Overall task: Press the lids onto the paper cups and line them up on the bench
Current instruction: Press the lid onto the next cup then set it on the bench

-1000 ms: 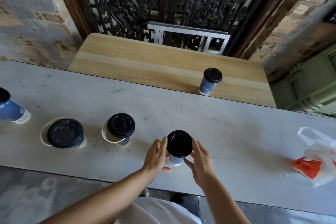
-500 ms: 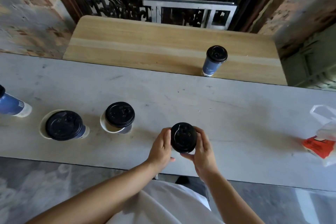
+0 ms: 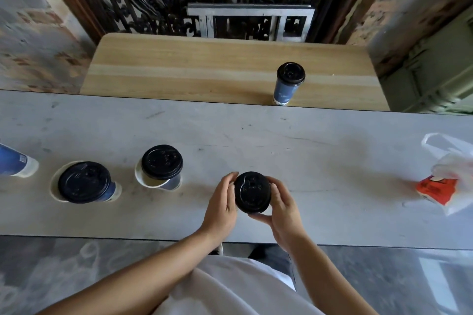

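Black lid is gripped by both hands' fingers; one lidded cup stands on the wooden desk, three cups wait.

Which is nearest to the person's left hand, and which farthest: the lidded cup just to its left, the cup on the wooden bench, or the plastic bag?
1. Lidded cup, on the grey counter just left of the left hand.
2. Cup on the wooden bench, ahead and to the right.
3. Plastic bag, far right on the counter.
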### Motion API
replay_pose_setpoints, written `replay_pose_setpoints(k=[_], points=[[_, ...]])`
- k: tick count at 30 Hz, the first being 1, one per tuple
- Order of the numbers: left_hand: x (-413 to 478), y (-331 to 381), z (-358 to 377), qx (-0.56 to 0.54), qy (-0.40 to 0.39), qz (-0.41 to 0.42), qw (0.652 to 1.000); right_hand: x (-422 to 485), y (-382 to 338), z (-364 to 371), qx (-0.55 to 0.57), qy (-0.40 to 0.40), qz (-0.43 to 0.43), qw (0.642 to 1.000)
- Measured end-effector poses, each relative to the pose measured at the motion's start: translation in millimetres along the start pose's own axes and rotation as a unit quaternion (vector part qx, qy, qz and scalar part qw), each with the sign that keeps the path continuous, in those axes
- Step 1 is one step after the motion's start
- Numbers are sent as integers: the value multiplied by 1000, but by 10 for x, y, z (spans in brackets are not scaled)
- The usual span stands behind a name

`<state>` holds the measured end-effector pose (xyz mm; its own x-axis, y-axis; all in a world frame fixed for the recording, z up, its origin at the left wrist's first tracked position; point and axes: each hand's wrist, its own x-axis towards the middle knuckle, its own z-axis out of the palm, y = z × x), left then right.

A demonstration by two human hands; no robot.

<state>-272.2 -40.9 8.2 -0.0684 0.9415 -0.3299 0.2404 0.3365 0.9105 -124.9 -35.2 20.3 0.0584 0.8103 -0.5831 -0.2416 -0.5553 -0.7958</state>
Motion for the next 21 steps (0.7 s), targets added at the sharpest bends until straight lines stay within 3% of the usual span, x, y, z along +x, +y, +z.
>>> replay_pose_setpoints(k=[3,8,14,21], points=[[55,-4,-4,8,-9,28,1000,40,-64,5,43,20,43,998],[127,190,-22,-86,-13,-24,996,122,-176,52,29,5,47,998],[338,303,-70,-42,50,-41,997,248,-225,141,63,22,68,995],[567,366,-99,-90,37,-119,988,326,-366,126,60,-42,85,994]])
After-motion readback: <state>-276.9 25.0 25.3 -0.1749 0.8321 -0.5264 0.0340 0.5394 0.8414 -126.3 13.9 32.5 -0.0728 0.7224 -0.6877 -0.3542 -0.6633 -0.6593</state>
